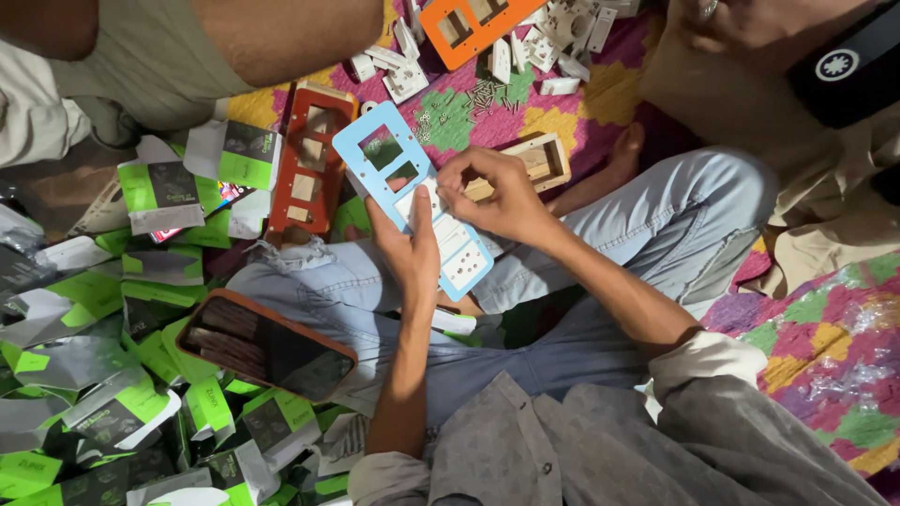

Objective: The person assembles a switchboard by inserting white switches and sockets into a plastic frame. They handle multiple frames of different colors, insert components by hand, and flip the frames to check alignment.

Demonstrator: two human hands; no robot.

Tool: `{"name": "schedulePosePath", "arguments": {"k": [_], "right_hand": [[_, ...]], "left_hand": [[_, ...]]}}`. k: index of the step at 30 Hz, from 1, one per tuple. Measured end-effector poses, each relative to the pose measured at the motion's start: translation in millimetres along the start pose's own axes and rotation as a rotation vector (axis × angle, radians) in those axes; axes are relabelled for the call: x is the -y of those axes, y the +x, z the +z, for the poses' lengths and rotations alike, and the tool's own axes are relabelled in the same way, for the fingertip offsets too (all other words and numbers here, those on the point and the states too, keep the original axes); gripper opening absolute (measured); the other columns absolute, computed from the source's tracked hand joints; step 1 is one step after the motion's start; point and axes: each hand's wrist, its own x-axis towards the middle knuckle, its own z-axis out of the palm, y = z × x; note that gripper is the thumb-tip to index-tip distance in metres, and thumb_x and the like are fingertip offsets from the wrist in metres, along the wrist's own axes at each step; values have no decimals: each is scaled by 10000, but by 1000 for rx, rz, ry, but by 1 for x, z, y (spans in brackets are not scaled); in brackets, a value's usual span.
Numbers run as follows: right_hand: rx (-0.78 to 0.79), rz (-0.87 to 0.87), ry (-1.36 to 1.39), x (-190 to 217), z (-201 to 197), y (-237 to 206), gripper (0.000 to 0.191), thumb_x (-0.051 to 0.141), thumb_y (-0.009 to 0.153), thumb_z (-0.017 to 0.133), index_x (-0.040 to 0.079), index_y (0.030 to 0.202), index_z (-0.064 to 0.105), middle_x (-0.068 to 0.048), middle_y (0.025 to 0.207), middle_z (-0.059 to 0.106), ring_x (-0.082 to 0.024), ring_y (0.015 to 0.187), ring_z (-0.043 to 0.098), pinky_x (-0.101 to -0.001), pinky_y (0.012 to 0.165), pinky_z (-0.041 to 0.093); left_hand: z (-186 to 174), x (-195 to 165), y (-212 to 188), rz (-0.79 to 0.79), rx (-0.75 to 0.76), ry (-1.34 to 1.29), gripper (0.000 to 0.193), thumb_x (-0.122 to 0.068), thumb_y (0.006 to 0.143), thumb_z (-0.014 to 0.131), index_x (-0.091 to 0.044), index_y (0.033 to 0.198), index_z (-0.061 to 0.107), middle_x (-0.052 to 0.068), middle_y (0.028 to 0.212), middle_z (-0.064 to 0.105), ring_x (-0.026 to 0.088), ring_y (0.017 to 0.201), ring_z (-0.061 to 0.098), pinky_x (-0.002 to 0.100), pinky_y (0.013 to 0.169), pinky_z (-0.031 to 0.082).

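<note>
Blue plastic made up the long plate [412,192] with rectangular cut-outs that sat at the centre, held above the person's jeans-clad lap. Under its lower half the left hand [412,248] gripped it, thumb laid along the white insert on its face and the fingers clenched around its edge from behind. Right of the plate, the right hand [497,192] touched its middle, fingers [448,178] pinched together on something too small to tell. Just left of the plate lay a brown-red frame [307,169] with similar openings, and beyond the plate's right side a small wooden box [536,159]. Above the plate, an orange frame [469,26] rested among white plastic parts [553,42] on a patterned mat [450,117]. Below and left of the plate, a phone [267,345] in a brown case lay on the thigh, with green and grey packets [112,375] heaped farther left.
</note>
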Motion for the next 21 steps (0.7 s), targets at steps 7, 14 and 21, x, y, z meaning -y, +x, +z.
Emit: {"name": "schedulePosePath", "arguments": {"k": [7, 14, 21], "right_hand": [[-29, 140, 529, -23, 4, -4, 294, -58, 974, 705, 60, 1217, 590, -7, 1041, 642, -71, 967, 574, -246, 871, 467], [-3, 129, 573, -22, 6, -5, 310, -41, 980, 704, 83, 1222, 555, -1, 1051, 634, -76, 1031, 573, -247, 897, 455], [-9, 131, 572, -22, 9, -5, 291, -45, 996, 708, 97, 1204, 563, 7, 1065, 629, -75, 1020, 557, -251, 887, 445]], "left_hand": [[1, -1, 0, -57, -2, -37, 306, -187, 1017, 683, -11, 1236, 562, 102, 1095, 681, 170, 984, 680, 337, 947, 509], [0, -3, -1, -108, 18, -143, 320, -197, 1029, 675, -3, 1253, 556, 113, 1115, 662, 163, 1001, 654, 304, 919, 525], [-1, -9, -1, -116, 42, -144, 311, -195, 1039, 668, -2, 1255, 554, 114, 1100, 655, 159, 995, 641, 300, 907, 517]]}}
